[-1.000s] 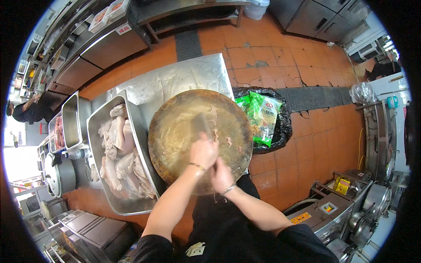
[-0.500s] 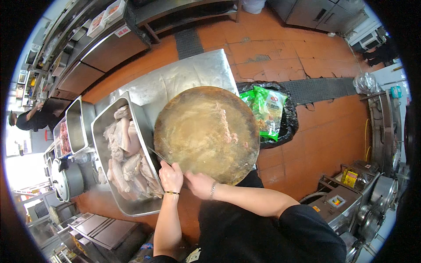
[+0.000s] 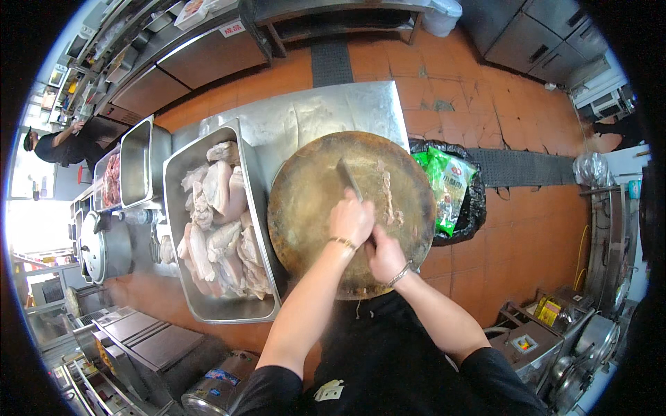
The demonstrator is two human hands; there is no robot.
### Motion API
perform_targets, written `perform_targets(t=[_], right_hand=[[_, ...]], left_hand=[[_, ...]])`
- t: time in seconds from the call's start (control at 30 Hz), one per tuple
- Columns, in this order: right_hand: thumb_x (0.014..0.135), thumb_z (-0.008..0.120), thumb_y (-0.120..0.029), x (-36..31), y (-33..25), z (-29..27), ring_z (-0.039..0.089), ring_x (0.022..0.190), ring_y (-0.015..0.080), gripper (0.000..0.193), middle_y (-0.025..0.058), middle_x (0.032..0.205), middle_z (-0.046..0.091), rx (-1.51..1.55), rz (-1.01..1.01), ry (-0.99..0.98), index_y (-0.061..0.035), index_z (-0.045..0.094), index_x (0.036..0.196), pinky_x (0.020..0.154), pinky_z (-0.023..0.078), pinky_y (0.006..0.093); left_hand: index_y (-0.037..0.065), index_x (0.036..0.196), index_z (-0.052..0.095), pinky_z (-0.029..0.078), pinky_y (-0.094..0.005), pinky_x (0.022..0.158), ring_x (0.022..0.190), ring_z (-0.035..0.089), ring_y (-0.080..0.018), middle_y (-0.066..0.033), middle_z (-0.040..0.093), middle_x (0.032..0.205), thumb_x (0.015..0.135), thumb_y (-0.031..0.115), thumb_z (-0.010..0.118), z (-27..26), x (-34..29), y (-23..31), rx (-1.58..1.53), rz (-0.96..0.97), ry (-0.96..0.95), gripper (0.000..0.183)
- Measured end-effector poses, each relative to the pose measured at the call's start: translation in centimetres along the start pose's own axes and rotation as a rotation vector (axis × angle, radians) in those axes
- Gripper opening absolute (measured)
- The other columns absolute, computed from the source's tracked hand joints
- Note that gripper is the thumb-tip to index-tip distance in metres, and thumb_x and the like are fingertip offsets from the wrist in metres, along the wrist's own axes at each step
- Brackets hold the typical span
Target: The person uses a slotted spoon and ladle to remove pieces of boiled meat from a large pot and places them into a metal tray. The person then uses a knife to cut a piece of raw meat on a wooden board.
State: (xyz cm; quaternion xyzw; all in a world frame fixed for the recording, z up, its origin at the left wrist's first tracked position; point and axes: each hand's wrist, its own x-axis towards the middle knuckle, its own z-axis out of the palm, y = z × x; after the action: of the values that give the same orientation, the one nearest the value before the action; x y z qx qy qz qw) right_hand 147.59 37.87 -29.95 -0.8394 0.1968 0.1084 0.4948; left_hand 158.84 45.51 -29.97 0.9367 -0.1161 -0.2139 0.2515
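Observation:
A knife (image 3: 352, 182) stands out over the round wooden chopping block (image 3: 305, 208), its blade pointing away from me. My left hand (image 3: 352, 220) is closed over the near part of the blade, its fingers mostly hidden. Just below and to its right, my right hand (image 3: 386, 258) is closed around the handle end. Right of the blade lies a thin line of minced scraps (image 3: 388, 197) on the wood. Left of the block, a deep steel pan (image 3: 215, 315) holds several pale, skin-on meat pieces (image 3: 225, 236).
The block rests on a steel table (image 3: 326, 111). At its right, green packets (image 3: 449, 184) lie in a black bag (image 3: 475, 215). Beyond the pan are another steel pan (image 3: 143, 197), a tub of red meat (image 3: 111, 182) and a large pot (image 3: 114, 249). Another person (image 3: 62, 147) stands far left.
Both hands and the knife have moved right, from the pan-side edge of the block onto its middle. The whole view has shifted slightly too.

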Motion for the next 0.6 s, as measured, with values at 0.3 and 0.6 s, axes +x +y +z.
perform_targets(t=[0.3, 0.6], right_hand=[[0.090, 0.051, -0.008, 3.5, -4.4, 9.6, 0.062, 0.080, 0.0523, 0.019, 0.0324, 0.081, 0.064, 0.091, -0.114, -0.173, -0.0002, 0.046, 0.106, 0.075, 0.049, 0.0598], [0.089, 0.058, -0.007, 7.0, -1.6, 6.2, 0.062, 0.080, 0.0503, 0.017, 0.0269, 0.085, 0.066, 0.287, 0.020, 0.442, -0.0031, 0.052, 0.105, 0.070, 0.049, 0.0573]], left_hand=[[-0.012, 0.098, 0.056, 0.051, -0.0559, 0.080, 0.080, 0.064, -0.0513, -0.0347, 0.064, 0.080, 0.087, 0.023, 0.051, -5.2, 0.2, -10.2, 0.150, -0.079, 0.267, 0.037], [-0.013, 0.099, 0.055, 0.053, -0.0541, 0.076, 0.078, 0.066, -0.0485, -0.0339, 0.064, 0.078, 0.086, 0.026, 0.050, -1.7, 8.6, -0.3, 0.252, 0.260, -0.004, 0.042]])
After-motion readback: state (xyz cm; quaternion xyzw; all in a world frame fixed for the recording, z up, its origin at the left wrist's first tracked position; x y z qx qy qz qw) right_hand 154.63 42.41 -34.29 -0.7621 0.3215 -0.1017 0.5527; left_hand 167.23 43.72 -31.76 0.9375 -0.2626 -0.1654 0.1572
